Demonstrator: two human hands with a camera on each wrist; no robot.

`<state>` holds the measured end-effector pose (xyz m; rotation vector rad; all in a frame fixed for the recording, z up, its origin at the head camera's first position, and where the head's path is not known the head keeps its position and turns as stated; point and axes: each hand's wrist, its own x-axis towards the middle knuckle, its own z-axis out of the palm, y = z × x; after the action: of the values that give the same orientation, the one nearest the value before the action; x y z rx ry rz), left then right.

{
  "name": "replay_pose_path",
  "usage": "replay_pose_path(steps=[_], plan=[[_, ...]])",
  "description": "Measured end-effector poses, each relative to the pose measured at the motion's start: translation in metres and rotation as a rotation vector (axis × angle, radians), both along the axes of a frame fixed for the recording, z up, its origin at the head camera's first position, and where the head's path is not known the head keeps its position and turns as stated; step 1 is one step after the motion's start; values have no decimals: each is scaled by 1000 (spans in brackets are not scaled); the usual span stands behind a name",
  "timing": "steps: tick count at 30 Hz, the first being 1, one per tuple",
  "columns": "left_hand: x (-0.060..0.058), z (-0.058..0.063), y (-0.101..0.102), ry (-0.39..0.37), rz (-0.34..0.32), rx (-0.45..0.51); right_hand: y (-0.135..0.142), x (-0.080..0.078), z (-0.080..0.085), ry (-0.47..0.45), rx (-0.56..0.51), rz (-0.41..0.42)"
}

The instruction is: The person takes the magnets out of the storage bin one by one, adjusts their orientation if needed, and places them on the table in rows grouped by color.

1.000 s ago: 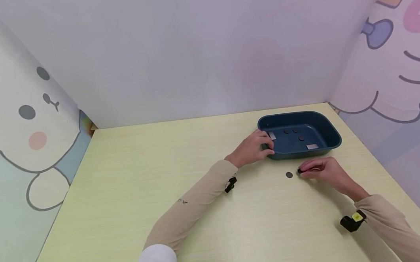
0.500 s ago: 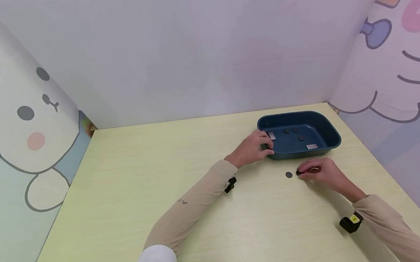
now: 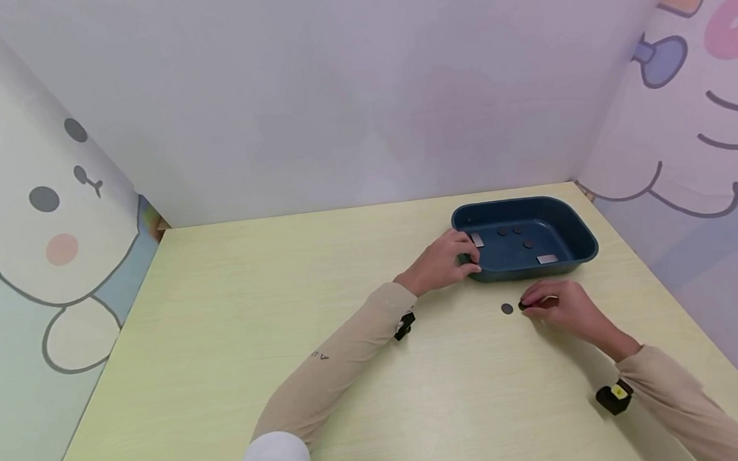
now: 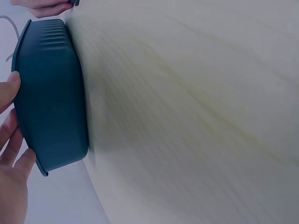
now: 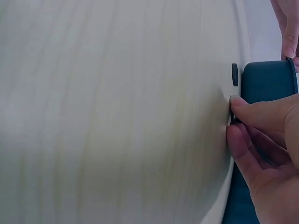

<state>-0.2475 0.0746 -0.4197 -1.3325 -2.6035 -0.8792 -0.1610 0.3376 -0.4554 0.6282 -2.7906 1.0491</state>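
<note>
A dark blue plastic basin (image 3: 509, 256) stands at the table's back right. My left hand (image 3: 436, 263) grips its left rim, and the left wrist view shows thumb and fingertips on the lip of the basin (image 4: 52, 105). In front of the basin, my right hand (image 3: 569, 309) pinches a small dark disc (image 3: 522, 305) between thumb and fingertips, close to the tabletop. The fingers cover most of it. Just left of it lies a similar flat round disc (image 3: 507, 308), seen in the right wrist view as a dark disc (image 5: 235, 74) beside the basin.
Inside the basin are three small dark discs, one being the front disc (image 3: 529, 244), and two pale rectangles, such as the right rectangle (image 3: 547, 259). A pale wooden table (image 3: 284, 284) extends left and forward. A plain wall (image 3: 349, 99) rises behind it.
My right hand has shifted very slightly left, with the pinched disc. My left hand stays on the basin's rim, and the loose disc appears unmoved.
</note>
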Motion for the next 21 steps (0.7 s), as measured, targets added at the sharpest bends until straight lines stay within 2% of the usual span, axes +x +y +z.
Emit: replay_pose_path(steps=[8, 21], plan=[[1, 0, 2, -3, -1, -2, 0, 2, 0, 81, 34, 14], [0, 1, 3, 18, -8, 4, -2, 5, 6, 104, 72, 18]])
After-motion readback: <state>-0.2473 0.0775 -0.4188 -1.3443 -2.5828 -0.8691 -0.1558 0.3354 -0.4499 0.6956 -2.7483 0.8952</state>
